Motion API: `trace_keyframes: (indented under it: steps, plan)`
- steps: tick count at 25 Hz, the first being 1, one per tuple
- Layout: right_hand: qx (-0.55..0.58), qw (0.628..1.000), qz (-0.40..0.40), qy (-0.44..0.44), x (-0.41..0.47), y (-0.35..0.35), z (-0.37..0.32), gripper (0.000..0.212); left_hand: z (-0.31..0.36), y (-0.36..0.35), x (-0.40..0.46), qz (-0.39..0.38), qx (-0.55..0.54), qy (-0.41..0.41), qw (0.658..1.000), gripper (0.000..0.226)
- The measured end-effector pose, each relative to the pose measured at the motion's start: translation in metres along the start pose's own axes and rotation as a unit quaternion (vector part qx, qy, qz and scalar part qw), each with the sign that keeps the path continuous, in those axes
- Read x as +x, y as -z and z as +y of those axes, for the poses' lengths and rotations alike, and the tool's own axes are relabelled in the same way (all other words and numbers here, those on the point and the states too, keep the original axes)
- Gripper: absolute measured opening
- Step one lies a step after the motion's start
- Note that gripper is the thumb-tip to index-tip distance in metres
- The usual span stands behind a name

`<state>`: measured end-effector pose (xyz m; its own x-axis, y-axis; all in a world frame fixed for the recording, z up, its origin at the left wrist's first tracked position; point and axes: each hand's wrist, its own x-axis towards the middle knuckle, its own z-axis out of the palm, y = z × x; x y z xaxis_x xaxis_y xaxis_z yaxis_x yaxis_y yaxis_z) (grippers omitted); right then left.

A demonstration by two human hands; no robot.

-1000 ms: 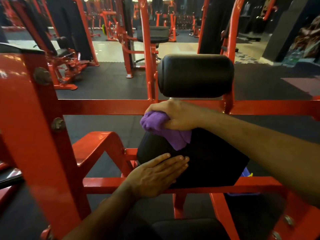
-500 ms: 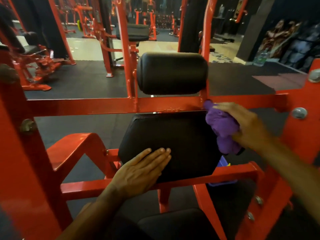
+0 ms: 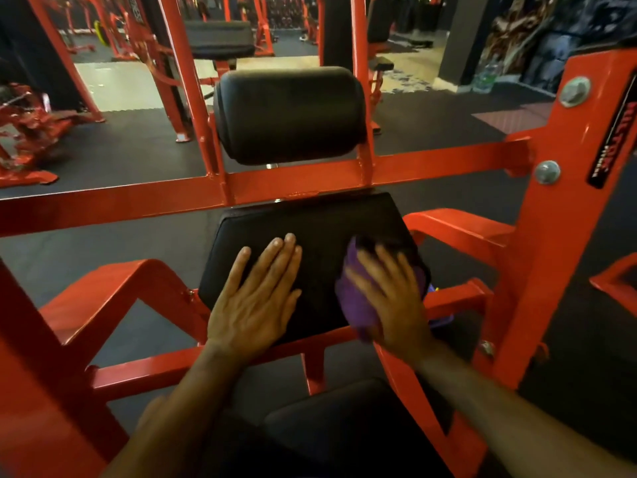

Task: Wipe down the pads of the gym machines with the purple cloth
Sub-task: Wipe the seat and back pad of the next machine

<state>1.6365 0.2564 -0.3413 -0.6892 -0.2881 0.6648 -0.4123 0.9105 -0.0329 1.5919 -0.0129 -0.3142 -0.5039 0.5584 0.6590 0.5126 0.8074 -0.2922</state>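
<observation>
A flat black pad [image 3: 320,229] sits tilted inside the red machine frame [image 3: 113,205], just below its crossbar. The left hand [image 3: 256,298] lies flat on the pad's near left part, fingers straight. A purple cloth [image 3: 358,305] lies bunched at the pad's right edge, pressed under the right hand [image 3: 393,298], which is blurred.

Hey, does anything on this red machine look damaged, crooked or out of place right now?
Nothing stands out. The flat black pad and the black roller pad above it look intact and square in the red steel frame. The left hand rests flat; the right hand presses the purple cloth.
</observation>
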Motion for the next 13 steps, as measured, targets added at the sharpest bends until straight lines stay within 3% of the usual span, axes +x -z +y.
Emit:
trace_keyframes:
  steps: [3,10,13]
  plan:
    - [0.000,0.999,-0.036,0.026,-0.039,-0.009,0.005,0.067,0.000,-0.004,-0.001,0.007,0.014,-0.001,1.000,0.061]
    - [0.088,0.991,0.086,-0.048,0.119,0.035,0.009,0.061,0.002,-0.004,-0.003,0.011,0.016,0.001,1.000,0.060]
    - [0.096,0.988,0.114,-0.052,0.079,0.020,0.002,0.057,-0.001,-0.001,-0.005,-0.004,0.002,-0.009,1.000,0.061]
